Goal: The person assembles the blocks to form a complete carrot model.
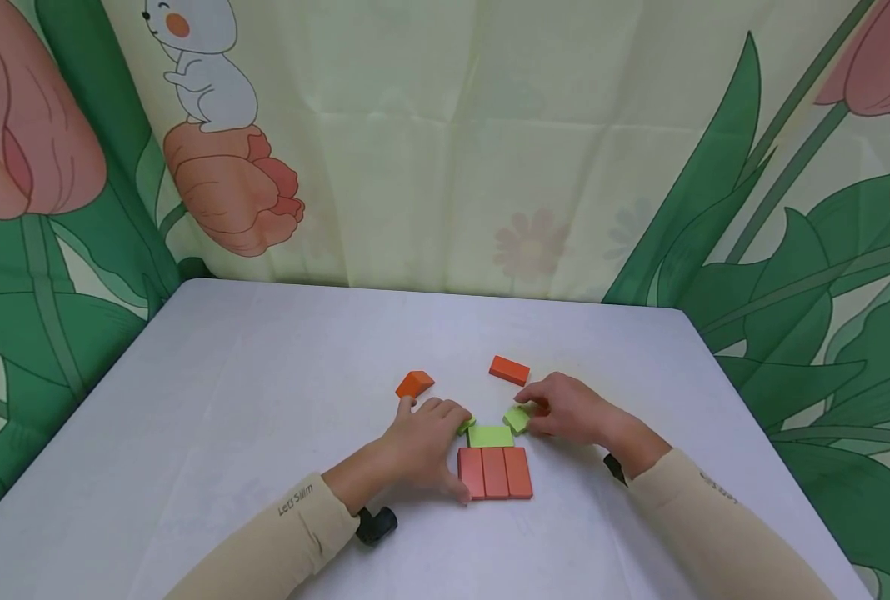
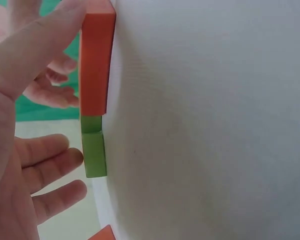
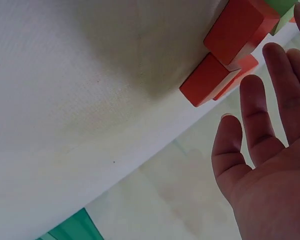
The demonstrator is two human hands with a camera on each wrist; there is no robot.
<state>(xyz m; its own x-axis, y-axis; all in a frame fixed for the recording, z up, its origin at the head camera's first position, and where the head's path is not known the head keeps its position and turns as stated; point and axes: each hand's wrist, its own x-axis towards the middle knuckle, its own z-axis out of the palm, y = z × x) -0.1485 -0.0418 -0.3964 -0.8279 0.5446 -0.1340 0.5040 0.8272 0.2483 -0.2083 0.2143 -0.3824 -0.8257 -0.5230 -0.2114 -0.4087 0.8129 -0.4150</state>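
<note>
Three red-orange blocks [image 1: 494,473] lie side by side, with a flat green block [image 1: 490,437] along their far edge. My left hand [image 1: 426,442] reaches round their left side; its thumb touches the near left red block. Its spread fingers partly cover a small green block [image 1: 466,425] and touch a green block's side [image 2: 94,155] in the left wrist view. At the right, my right hand [image 1: 568,408] has its fingertips at a tilted green block [image 1: 516,419]. In the right wrist view this hand's other fingers [image 3: 255,107] stand apart, loosely bent.
Farther back lie an orange wedge-shaped block [image 1: 414,383], just past my left fingertips, and an orange rectangular block [image 1: 509,370]. A white cloth covers the table [image 1: 302,367]. Behind it hangs a printed curtain [image 1: 430,167]. A black wrist camera [image 1: 377,526] sits by my left sleeve.
</note>
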